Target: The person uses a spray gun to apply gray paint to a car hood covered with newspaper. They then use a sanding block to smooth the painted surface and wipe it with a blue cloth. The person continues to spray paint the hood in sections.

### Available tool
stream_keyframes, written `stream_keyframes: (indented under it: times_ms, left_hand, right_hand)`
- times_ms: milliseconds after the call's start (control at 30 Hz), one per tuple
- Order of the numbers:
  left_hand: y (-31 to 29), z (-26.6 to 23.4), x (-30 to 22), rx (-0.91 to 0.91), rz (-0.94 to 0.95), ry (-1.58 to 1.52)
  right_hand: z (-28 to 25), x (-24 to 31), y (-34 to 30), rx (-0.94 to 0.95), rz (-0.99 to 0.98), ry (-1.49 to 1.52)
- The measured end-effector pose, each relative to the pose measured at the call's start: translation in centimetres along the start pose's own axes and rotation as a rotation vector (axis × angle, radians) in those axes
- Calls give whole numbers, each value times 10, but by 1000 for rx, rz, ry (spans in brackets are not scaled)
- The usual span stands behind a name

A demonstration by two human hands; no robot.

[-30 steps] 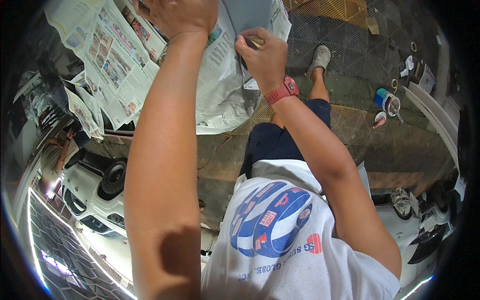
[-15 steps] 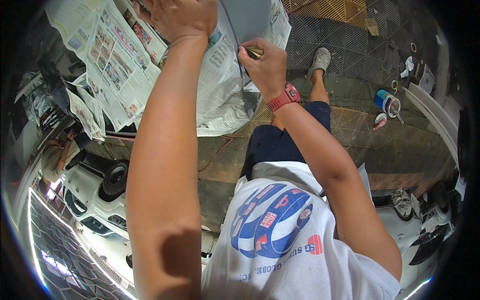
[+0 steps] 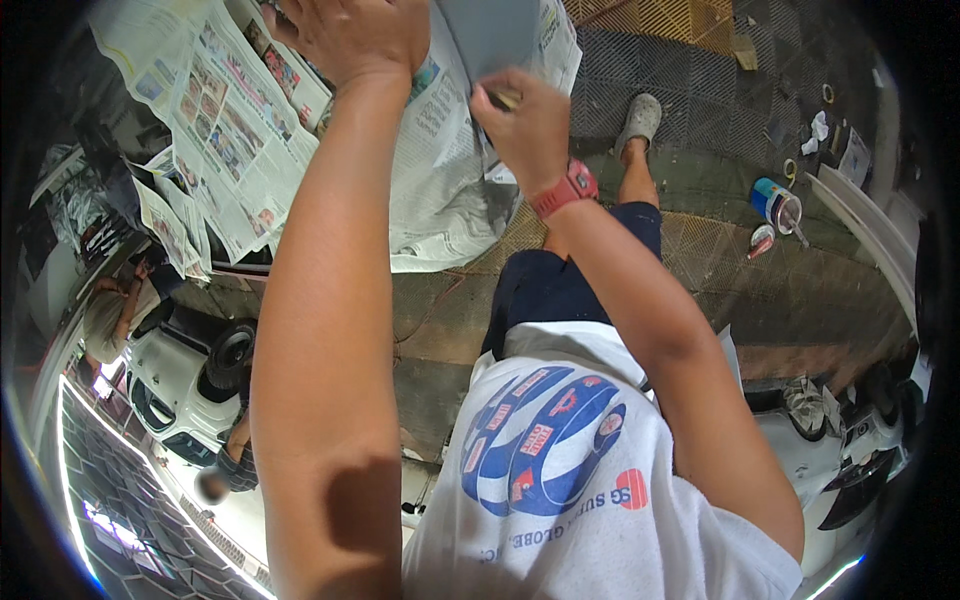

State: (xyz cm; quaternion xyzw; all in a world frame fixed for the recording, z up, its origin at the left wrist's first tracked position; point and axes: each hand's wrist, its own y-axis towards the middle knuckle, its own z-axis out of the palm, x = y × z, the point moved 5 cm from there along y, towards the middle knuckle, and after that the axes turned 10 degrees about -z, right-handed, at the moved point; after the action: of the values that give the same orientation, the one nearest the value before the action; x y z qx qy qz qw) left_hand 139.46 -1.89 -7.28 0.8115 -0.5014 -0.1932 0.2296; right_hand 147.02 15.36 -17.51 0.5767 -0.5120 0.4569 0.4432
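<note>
My left hand (image 3: 360, 40) lies palm down over the newspaper at the upper edge, its visible fingers apart; the fingertips are partly out of the picture. A smooth grey panel (image 3: 490, 40) shows to its right, with newspaper sheets (image 3: 440, 215) around its lower side. My right hand (image 3: 530, 120), slightly blurred, is closed on a small folded tan piece (image 3: 508, 98) at the panel's lower right edge. What this piece is made of I cannot make out. A red watch (image 3: 568, 190) sits on my right wrist.
More newspaper (image 3: 220, 130) spreads at the upper left. On the floor at right are a blue can (image 3: 768, 198), tape rolls and scraps. A white vehicle (image 3: 180, 375) stands at lower left, with a person (image 3: 235, 465) beside it and another person (image 3: 105, 320) above.
My right hand has shifted slightly up and left along the panel's edge with the tan piece. My left hand has moved a little left. A person has come into sight beside the white vehicle.
</note>
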Motion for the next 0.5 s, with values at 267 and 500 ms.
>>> stream_keyframes:
  times_ms: [267, 500]
  left_hand:
    - [-1, 3, 1, 46, -31, -57]
    - [0, -1, -1, 62, -45, -82]
  right_hand:
    - [-3, 5, 5, 34, -58, -44]
    - [-1, 8, 12, 37, -33, -56]
